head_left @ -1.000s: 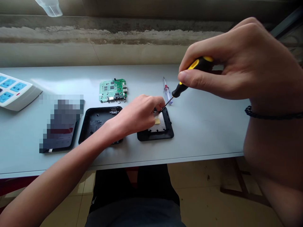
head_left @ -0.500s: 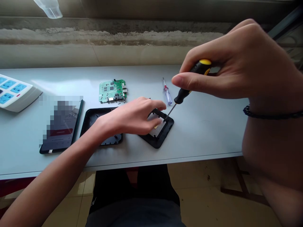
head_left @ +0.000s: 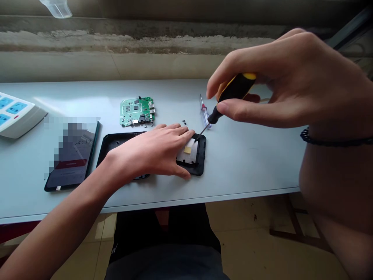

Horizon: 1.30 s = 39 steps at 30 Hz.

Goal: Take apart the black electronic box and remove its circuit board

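Note:
My right hand is wrapped round a yellow-and-black screwdriver. Its shaft slants down to the far right corner of a metal plate set inside a black plastic cover. A small yellow pad sits on that plate. Across the left part of the cover lies my left hand, gripping it with the thumb at the near edge and the fingers over the far side. The hand hides the cover's left end. Partly under my left wrist is a second black plastic shell.
A green circuit board lies behind the shell. Several small screws rest beyond the cover, near a clear-handled screwdriver. On the left are a phone and a white power strip. The table's front edge runs below.
The black cover has turned straighter and shifted slightly left. My left hand has spread its grip across it. The screwdriver has moved left and down, its tip still at the plate's corner.

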### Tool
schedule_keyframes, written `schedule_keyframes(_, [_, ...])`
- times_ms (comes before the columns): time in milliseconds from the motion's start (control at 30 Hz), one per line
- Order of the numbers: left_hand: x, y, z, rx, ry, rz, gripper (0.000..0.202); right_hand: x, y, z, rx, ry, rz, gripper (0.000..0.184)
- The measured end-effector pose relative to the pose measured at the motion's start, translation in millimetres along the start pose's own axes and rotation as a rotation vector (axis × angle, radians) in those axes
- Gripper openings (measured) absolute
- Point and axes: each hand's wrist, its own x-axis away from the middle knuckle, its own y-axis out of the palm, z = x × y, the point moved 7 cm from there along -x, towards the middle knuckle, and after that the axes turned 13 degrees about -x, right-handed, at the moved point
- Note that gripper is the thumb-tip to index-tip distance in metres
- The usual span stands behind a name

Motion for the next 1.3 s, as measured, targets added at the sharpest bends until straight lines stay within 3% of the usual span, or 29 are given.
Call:
schedule_keyframes(200, [-3.0, -0.9, 8.7, -0.085, -0.029, 0.012, 0.073, -7.8, 0.4, -1.1, 0.003, -0.079, -0.027, 0.031])
schedule_keyframes(400, [-6.3, 2.1, 16.0, -0.151, -0.12, 0.024, 0.087, -9.1, -2.4, 5.7, 0.068, -0.113, -0.135, 0.045])
schedule_keyframes(767, [-7.8, 3.6, 20.3, -0.174, -0.157, 0.051, 0.084, -16.3, -2.7, 5.3, 0.222, -0.093, -0.109, 0.056])
schedule_keyframes(1033, [-8.1, 4.2, 20.7, -0.191, -0.16, 0.066, 0.089, -10.1, -2.1, 11.4, 0.174, -0.007, -0.115, 0.016])
schedule_keyframes(1300, [-8.4, 5.6, 19.8, -0.184, -0.16, 0.065, 0.088, -20.8, -0.6, 8.3, 0.338, -0.028, -0.086, 0.059])
